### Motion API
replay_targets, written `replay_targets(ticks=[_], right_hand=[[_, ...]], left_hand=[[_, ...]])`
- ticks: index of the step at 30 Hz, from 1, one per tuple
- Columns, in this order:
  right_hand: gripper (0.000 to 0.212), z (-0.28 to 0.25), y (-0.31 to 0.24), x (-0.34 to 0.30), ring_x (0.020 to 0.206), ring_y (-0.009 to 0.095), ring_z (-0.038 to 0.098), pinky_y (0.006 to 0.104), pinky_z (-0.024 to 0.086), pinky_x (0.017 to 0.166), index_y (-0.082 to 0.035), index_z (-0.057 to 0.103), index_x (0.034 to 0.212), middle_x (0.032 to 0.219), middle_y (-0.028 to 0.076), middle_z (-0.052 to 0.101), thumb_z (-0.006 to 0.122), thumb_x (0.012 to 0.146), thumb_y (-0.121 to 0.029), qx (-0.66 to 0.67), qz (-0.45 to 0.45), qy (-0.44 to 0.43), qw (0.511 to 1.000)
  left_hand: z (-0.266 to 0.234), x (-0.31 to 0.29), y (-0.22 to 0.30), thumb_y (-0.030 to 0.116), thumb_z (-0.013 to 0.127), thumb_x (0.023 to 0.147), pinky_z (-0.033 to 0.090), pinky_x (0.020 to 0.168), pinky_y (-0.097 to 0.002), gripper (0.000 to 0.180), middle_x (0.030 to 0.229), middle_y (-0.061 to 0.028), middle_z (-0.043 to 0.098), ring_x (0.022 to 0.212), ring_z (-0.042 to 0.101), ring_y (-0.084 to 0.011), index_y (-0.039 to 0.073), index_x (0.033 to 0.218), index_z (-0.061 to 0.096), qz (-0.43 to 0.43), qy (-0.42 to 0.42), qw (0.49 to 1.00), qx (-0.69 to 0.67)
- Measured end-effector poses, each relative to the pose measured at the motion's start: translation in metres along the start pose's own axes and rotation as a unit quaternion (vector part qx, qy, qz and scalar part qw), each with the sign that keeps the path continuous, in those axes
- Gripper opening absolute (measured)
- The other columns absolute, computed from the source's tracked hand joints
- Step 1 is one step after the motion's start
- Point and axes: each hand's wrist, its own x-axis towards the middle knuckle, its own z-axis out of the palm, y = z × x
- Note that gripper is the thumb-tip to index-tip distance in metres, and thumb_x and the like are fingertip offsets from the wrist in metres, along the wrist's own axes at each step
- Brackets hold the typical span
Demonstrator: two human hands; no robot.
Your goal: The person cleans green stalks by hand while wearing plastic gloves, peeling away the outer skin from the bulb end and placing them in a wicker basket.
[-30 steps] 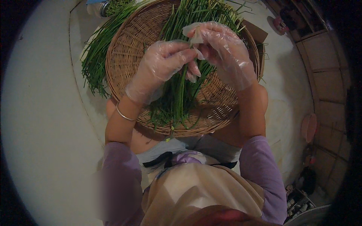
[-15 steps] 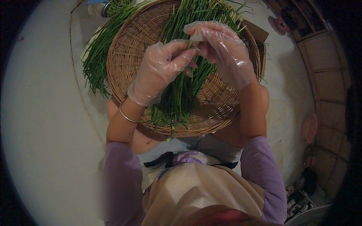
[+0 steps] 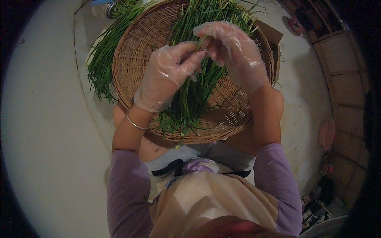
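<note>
Both my hands wear clear plastic gloves, raised close together over a round wicker basket (image 3: 133, 55). Thumb and fingers of my left hand (image 3: 166, 71) pinch a thin green chive blade (image 3: 201, 41). Its upper part runs to the curled fingertips of my right hand (image 3: 240, 57), which is closed on it; the exact grip is partly hidden by the fingers. Beneath my hands a thick bundle of long green chives (image 3: 190, 97) lies lengthwise in the basket, pale stem ends at the far side, leaf tips toward me. The basket rests on my lap.
More chives (image 3: 103, 67) lie outside the basket at the left, near a jar (image 3: 110, 10). A cardboard box (image 3: 270, 33) stands behind the basket's right rim. Along the right are a pink basin-like object (image 3: 327, 134) and low brown cabinets (image 3: 347, 89).
My hands stay in nearly the same place. The fingers have shifted slightly, and more of the green blade shows between them.
</note>
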Motion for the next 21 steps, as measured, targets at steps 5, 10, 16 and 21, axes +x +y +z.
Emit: replay_targets(ticks=[5,10,16,21], right_hand=[[0.029,-0.006,0.004,0.001,0.069,0.003,0.049,0.0176,0.034,0.057,-0.006,0.067,0.108,0.078,-0.005,0.058,0.066,0.091,-0.028,0.022,0.014,-0.008,1.0],[0.03,-0.008,0.003,0.0,0.073,0.005,0.054,0.0197,0.04,0.062,-0.002,0.067,0.11,0.086,-0.002,0.064,0.067,0.09,-0.024,0.037,0.015,-0.006,0.999],[0.028,-0.006,-0.001,-0.001,0.071,0.003,0.051,0.0181,0.036,0.059,-0.007,0.069,0.106,0.08,-0.004,0.06,0.068,0.088,-0.028,0.027,0.02,-0.016,0.999],[0.029,-0.004,-0.002,-0.002,0.069,0.004,0.049,0.0189,0.035,0.058,-0.007,0.067,0.108,0.079,-0.003,0.06,0.066,0.09,-0.03,0.0,0.014,-0.001,1.0]], left_hand=[[0.003,-0.002,-0.002,0.017,0.069,0.087,0.05,0.054,-0.033,0.018,0.069,-0.0073,0.065,0.06,0.063,-0.0258,0.002,0.098,0.066,0.106,0.033,0.982,0.15],[0.002,0.0,0.007,0.015,0.063,0.093,0.053,0.061,-0.0287,0.016,0.081,-0.0115,0.068,0.067,0.067,-0.0179,0.0,0.099,0.066,-0.014,0.009,0.999,-0.048],[0.007,0.003,-0.008,0.017,0.062,0.095,0.053,0.071,-0.0268,0.02,0.081,-0.0067,0.069,0.073,0.067,-0.014,-0.003,0.099,0.067,-0.065,-0.028,0.935,-0.348],[0.005,0.003,-0.004,0.015,0.063,0.094,0.054,0.068,-0.0263,0.02,0.078,-0.0072,0.069,0.07,0.067,-0.0133,-0.003,0.098,0.067,-0.045,-0.018,0.965,-0.257]])
